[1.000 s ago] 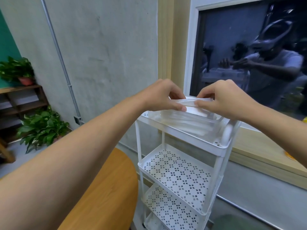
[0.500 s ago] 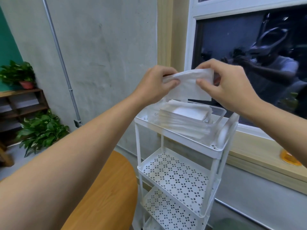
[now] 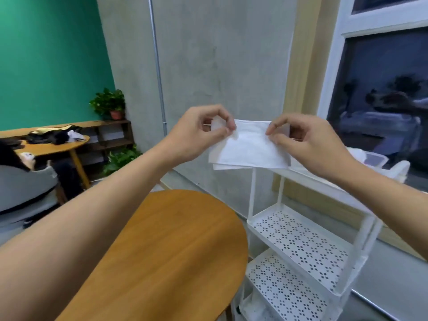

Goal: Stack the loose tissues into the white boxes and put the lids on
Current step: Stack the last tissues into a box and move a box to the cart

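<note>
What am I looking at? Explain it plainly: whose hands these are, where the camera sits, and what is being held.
There is no machine here: a person works with two bare hands. The picture comes from a wide-angle camera worn on that person's head, looking forward and down, so both forearms reach in from the lower edges. The left hand and the right hand each pinch an upper corner of a white tissue, which hangs in the air between them; it may be more than one sheet. Lower in the picture are a round wooden table and a white shelf trolley with perforated shelves. The trolley's top tray is mostly hidden behind the right arm.
</note>
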